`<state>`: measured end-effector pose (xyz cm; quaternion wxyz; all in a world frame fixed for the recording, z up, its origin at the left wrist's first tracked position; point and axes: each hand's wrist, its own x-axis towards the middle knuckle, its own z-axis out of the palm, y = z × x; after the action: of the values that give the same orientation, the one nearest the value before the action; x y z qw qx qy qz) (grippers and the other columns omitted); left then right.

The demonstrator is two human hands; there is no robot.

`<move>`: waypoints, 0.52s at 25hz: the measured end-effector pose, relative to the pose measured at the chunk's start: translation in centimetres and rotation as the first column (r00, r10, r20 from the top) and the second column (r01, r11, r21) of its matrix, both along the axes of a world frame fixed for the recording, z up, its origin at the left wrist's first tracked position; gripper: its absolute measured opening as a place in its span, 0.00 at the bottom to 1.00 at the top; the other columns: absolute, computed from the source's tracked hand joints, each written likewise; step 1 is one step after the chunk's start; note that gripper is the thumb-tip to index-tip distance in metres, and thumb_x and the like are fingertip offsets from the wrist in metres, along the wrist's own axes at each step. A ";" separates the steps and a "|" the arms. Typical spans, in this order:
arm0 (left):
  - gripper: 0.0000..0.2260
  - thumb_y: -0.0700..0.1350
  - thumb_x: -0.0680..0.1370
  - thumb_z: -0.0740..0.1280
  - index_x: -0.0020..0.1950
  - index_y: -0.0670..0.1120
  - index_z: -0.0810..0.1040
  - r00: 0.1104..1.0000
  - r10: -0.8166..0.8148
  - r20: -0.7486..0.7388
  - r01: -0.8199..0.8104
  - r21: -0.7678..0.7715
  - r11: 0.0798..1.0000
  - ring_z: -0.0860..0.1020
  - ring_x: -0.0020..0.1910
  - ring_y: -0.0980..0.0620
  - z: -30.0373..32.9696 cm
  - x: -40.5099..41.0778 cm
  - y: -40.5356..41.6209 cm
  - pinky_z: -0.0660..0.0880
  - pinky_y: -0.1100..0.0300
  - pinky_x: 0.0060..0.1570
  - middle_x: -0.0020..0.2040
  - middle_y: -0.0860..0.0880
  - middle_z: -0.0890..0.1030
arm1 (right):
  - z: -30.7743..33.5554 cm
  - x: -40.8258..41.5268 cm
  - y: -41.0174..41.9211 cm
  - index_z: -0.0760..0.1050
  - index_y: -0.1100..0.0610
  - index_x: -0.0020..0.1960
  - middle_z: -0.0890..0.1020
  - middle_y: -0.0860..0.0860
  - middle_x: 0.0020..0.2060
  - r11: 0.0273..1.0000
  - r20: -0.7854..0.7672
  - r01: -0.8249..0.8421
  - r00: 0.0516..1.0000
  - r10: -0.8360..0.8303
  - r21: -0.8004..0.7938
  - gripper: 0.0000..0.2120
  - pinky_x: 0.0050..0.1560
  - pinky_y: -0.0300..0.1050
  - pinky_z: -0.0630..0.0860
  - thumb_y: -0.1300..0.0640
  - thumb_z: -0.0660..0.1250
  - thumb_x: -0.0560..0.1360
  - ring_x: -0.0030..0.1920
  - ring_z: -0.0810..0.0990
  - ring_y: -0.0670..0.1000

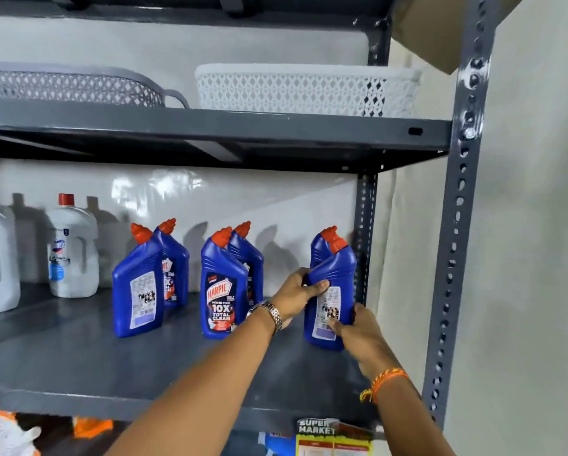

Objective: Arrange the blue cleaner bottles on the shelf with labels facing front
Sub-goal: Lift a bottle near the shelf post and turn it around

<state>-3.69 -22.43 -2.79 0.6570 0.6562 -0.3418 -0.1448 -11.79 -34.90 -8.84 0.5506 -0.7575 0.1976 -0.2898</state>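
Several blue cleaner bottles with red caps stand on the grey metal shelf [78, 366]. The rightmost front bottle [333, 278] shows its white back label; my left hand [295, 292] grips its upper body and my right hand [355, 327] grips its lower right side. Behind it stands another blue bottle [318, 250], mostly hidden. The middle front bottle [221, 286] shows its front label, with one bottle [248, 255] behind it. The left front bottle [138, 287] shows its back label; the bottle behind it [175, 264] faces front.
Two white jugs with red caps [73, 248] stand at the shelf's left. A white basket [302, 88] and a grey basket [68, 85] sit on the shelf above. The perforated upright post [458, 225] rises close to the right of my hands.
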 end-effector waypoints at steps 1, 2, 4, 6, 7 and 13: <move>0.15 0.42 0.78 0.69 0.63 0.42 0.72 1.000 0.019 0.013 -0.019 -0.011 1.000 0.80 0.55 0.46 0.2 -0.2 0.2 0.79 0.54 0.56 0.63 0.37 0.80 | 0.2 -0.1 0.1 0.76 0.55 0.61 0.85 0.55 0.57 1.000 0.018 -0.016 1.000 0.016 -0.025 0.21 0.56 0.59 0.83 0.59 0.76 0.70 0.54 0.85 0.56; 0.14 0.43 0.77 0.70 0.61 0.43 0.73 0.999 0.035 0.020 -0.035 -0.027 0.999 0.80 0.55 0.45 0.5 -0.4 0.4 0.78 0.52 0.58 0.64 0.36 0.80 | 0.6 -0.6 0.6 0.75 0.54 0.60 0.84 0.54 0.57 0.999 0.043 -0.019 0.999 0.021 -0.050 0.18 0.55 0.57 0.83 0.59 0.75 0.72 0.54 0.84 0.55; 0.16 0.46 0.76 0.71 0.62 0.43 0.75 0.998 0.056 0.026 -0.054 -0.077 0.996 0.81 0.57 0.42 1.4 -0.4 0.9 0.79 0.48 0.60 0.64 0.34 0.79 | 1.8 -1.7 1.7 0.73 0.50 0.59 0.83 0.52 0.56 0.998 0.101 0.000 0.995 0.006 -0.065 0.16 0.48 0.47 0.83 0.59 0.72 0.75 0.52 0.84 0.52; 0.22 0.49 0.76 0.71 0.69 0.47 0.75 0.993 0.087 0.081 -0.076 -0.124 0.989 0.82 0.59 0.41 3.4 -0.8 1.3 0.80 0.48 0.60 0.61 0.36 0.81 | 3.7 -2.5 2.8 0.71 0.50 0.59 0.81 0.51 0.54 0.998 0.217 0.058 0.975 -0.049 -0.037 0.17 0.39 0.37 0.78 0.60 0.73 0.74 0.51 0.82 0.51; 0.21 0.51 0.76 0.70 0.69 0.51 0.75 0.988 0.098 0.121 -0.081 -0.134 0.988 0.83 0.58 0.44 4.7 -1.3 1.5 0.80 0.49 0.60 0.59 0.39 0.83 | 4.8 -2.8 3.4 0.71 0.50 0.57 0.80 0.51 0.53 0.991 0.277 0.123 0.955 -0.105 -0.049 0.18 0.38 0.35 0.75 0.60 0.75 0.73 0.50 0.81 0.52; 0.25 0.60 0.73 0.71 0.62 0.46 0.72 0.972 0.211 0.104 -0.197 -0.133 0.971 0.84 0.52 0.45 8.3 -4.3 0.5 0.81 0.48 0.56 0.55 0.43 0.84 | 6.8 -2.9 6.0 0.69 0.48 0.53 0.70 0.50 0.57 0.979 0.280 0.175 0.950 -0.140 -0.105 0.27 0.49 0.46 0.81 0.56 0.82 0.62 0.50 0.79 0.52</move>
<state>-7.97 -21.89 5.50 0.6860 0.6539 -0.3186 -0.0165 -14.64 -28.91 -2.02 0.4976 -0.7263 0.1613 -0.4460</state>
